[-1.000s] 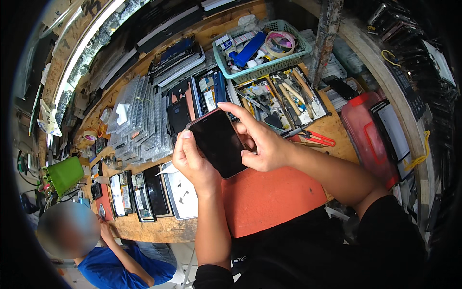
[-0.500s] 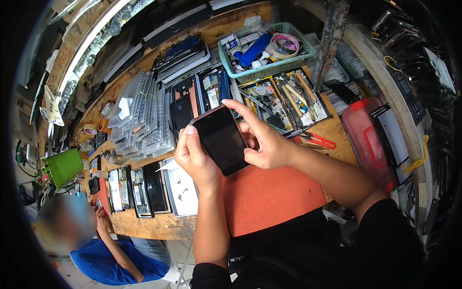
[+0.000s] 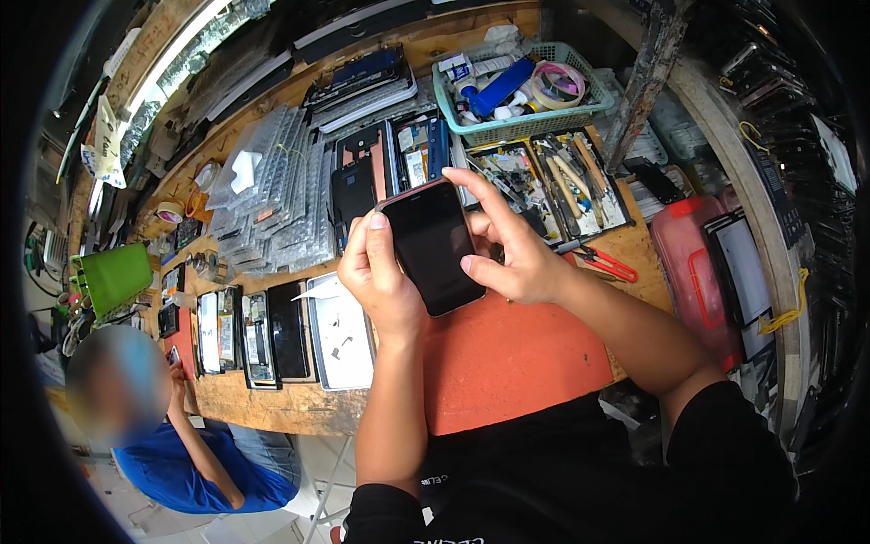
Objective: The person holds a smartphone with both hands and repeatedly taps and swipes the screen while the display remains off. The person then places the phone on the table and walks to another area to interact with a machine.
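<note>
A smartphone (image 3: 430,245) with a dark, blank screen is held between my two hands, above an orange-red work mat (image 3: 517,363). My left hand (image 3: 381,272) grips its left edge, the thumb lying along the upper left side of the frame. On the other side, my right hand (image 3: 512,249) has its index finger at the top right corner and its thumb on the right edge near the screen. The remaining right fingers curl behind the phone, where they are partly hidden.
Opened phones (image 3: 259,340) lie left beside a white tray (image 3: 361,370) of small parts. Bubble-wrap sleeves (image 3: 281,195) are stacked behind. A green basket (image 3: 507,129), a tool tray (image 3: 621,204), red-handled pliers (image 3: 609,264) and a red case (image 3: 680,240) stand around. A co-worker in blue (image 3: 186,467) sits left.
The view has shifted a little, so the bench appears farther right at the top. My right thumb has moved onto the phone's right edge; both hands still hold the phone.
</note>
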A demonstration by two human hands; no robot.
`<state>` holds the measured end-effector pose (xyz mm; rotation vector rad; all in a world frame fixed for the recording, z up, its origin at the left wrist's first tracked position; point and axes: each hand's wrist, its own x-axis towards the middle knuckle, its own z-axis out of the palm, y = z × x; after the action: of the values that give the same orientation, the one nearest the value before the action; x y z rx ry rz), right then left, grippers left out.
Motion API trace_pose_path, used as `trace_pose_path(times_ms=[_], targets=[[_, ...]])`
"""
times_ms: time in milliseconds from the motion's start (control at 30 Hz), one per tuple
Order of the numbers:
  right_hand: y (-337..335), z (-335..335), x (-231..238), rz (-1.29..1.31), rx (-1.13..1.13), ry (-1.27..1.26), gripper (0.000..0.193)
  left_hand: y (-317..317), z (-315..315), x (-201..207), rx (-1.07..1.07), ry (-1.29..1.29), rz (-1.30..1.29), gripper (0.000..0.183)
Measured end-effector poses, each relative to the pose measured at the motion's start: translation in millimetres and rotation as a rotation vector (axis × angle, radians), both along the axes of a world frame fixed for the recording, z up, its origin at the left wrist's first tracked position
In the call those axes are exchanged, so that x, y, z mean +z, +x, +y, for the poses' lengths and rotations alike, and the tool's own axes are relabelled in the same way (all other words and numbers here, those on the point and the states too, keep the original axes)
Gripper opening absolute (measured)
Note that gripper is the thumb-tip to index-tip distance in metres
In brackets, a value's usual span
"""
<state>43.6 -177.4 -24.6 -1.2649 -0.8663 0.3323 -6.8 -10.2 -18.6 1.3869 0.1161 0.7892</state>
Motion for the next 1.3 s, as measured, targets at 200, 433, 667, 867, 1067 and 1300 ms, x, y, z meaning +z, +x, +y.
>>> trace_pose_path(times_ms=[200, 433, 667, 867, 1067, 1300], targets=[[1, -1, 0, -0.023, -0.008, -0.033, 0.093, -1, 0, 5, -0.059, -0.096, 0.021, 0.029], [0, -1, 3, 0.013, 0.032, -0.012, 0.09, -1, 1, 7, -0.067, -0.118, 0.023, 0.028], [2, 1, 3, 0.101, -0.029, -0.012, 0.068, -2, -1, 6, -0.062, -0.11, 0.025, 0.029], [1, 2, -3, 0.042, 0.017, -0.014, 0.086, -1, 4, 4, -0.078, -0.101, 0.015, 0.025], [3, -2, 1, 0.042, 0.031, -0.062, 0.095, -1, -4, 12, -0.075, -0.134, 0.025, 0.029], [1, 0, 3, 0.025, 0.017, -0.062, 0.1, -2, 3, 7, -0.103, -0.135, 0.013, 0.029]])
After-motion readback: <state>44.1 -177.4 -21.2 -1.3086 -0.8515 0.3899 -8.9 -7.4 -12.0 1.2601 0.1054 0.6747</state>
